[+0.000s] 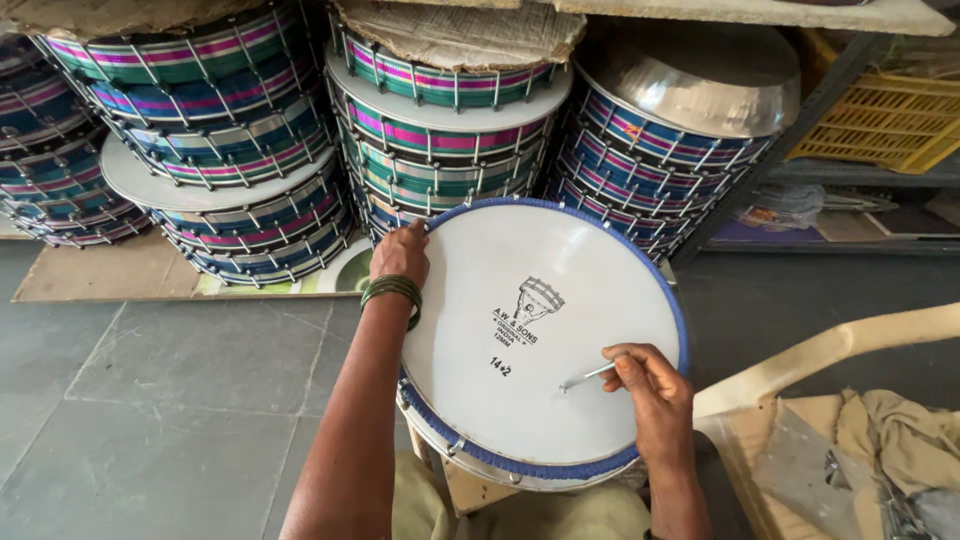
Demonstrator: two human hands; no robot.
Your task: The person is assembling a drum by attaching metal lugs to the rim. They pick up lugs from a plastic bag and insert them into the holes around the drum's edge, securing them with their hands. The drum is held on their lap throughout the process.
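Far across the scene, stacks of finished drums [250,150] with pink, teal and blue banded shells and metal tension rods stand piled on cardboard against a shelf, lying flat on their heads so they nest steadily one on another. To the far right a yellow plastic crate [880,125] sits on the shelf. Near and in the middle lies the drum [540,340] being handled: a round white head with a blue woven rim and a dark printed emblem at its centre, resting face up on the person's lap and tilted a little toward them, which keeps the whole skin within reach of both arms. On the right a cream plastic chair [830,350] curves past, with crumpled cloth [900,440] and clear plastic heaped on its seat.

The left hand [400,255], green bangles at the wrist, lies at the far left edge of the drum with its fingers curled over the blue rim, seemingly to steady the drum against turning or sliding. The right hand [645,385] rests on the near right part of the white head, fingers pinched together on a thin metal rod [588,376] whose free end points left across the skin, held low and nearly flat to it
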